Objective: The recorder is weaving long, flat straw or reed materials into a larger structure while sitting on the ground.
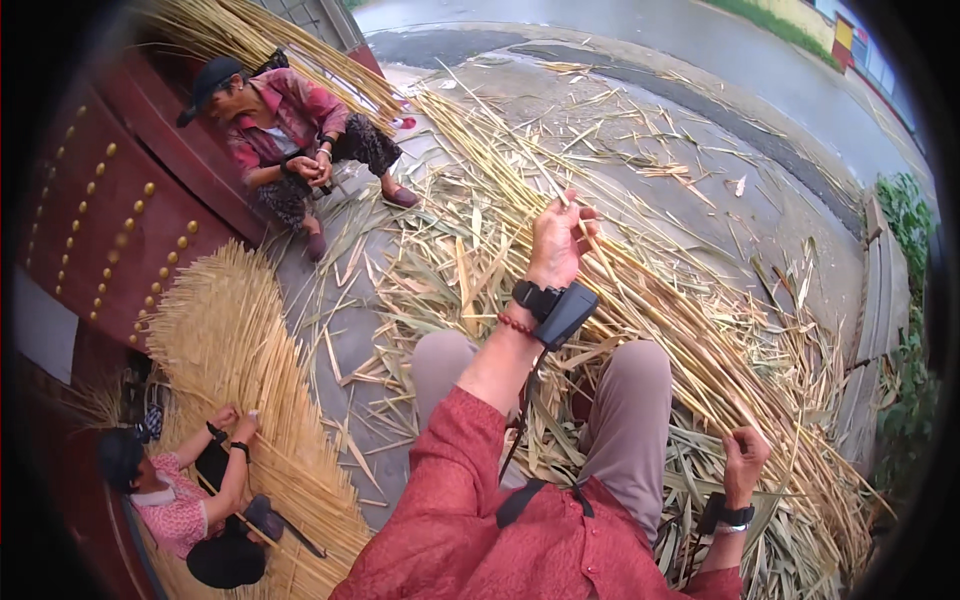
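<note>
My left hand (557,243) is raised above the heap ahead of me. Its fingers curl around a long pale reed stalk (645,325). Lower and to the right, my right hand (745,461) is closed at the stalk's near end, by the edge of the pile. Long yellow-green reed stalks (690,352) lie in a thick bundle under and beside both hands, running from far left to near right. Dry peeled leaves (470,268) are strewn around my knees. A black device is strapped to each wrist.
At the far left a person in a red patterned shirt (290,115) sits with hands together. Another person in pink (180,500) works on a large fan of straw-coloured stalks (235,340). A red studded door (110,215) stands left; a stone bench (878,290) edges the right.
</note>
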Tool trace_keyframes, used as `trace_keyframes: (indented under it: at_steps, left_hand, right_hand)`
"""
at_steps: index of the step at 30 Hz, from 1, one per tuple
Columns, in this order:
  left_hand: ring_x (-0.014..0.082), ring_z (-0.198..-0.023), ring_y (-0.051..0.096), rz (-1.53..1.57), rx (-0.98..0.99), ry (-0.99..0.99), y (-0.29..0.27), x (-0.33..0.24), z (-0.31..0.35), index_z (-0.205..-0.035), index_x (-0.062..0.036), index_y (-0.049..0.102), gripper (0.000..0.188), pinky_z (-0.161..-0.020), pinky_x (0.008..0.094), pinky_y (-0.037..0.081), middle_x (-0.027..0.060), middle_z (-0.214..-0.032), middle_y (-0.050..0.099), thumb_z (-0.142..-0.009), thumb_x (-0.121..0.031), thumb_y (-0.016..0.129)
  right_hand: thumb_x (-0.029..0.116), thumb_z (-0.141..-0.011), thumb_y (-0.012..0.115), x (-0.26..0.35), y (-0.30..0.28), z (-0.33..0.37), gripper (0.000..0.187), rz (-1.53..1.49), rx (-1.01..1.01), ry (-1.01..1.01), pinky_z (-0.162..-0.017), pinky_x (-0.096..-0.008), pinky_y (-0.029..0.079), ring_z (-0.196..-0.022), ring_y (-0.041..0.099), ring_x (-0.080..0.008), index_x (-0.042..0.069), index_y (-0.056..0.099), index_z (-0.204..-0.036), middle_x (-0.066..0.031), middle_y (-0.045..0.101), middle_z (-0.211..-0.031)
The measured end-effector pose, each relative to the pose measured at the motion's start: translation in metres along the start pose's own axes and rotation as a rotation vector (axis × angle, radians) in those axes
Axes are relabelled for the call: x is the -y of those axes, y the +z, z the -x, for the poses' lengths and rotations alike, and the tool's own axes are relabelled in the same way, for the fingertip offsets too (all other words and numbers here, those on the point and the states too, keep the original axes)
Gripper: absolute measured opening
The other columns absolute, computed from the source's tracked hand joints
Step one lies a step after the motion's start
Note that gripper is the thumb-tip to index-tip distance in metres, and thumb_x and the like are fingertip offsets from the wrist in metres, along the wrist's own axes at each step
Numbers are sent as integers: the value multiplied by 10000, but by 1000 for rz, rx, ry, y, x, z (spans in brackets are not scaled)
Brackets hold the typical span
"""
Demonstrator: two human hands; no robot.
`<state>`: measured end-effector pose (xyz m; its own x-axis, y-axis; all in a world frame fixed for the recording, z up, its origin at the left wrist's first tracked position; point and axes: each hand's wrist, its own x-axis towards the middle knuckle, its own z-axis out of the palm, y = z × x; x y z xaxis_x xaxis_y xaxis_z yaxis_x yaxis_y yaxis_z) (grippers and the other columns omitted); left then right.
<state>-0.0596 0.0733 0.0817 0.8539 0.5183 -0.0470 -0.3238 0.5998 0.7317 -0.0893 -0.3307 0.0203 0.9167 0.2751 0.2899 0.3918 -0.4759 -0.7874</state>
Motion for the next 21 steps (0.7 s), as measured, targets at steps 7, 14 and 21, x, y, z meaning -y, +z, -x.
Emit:
trace_keyframes:
  at_steps: [7,14,21]
  left_hand:
    - [120,-617,506,-122,-42,79,-26,-36,-53,-1199,-55,382,317,-539,289,461,84,-826,542,-886,-71,429]
    - [193,-883,568,-501,-143,26,-48,-59,-85,-1352,-19,183,566,-668,354,487,147,-1041,547,-897,-192,470]
    - [207,-977,562,-989,36,-393,-93,24,-58,-1206,-50,487,462,-740,415,501,88,-1108,551,-845,-332,553]
  right_hand:
    - [-30,-651,601,-64,3,12,65,49,18,144,-534,-265,396,-550,506,-148,-21,556,-698,-83,514,-589]
    - [-3,-671,595,-42,44,-16,29,145,-35,30,-527,-308,408,-516,519,-218,-7,568,-680,-122,540,-581]
    - [127,-648,627,-24,141,-89,86,427,176,-32,-597,-406,452,-636,585,-330,42,636,-647,-173,599,-662]
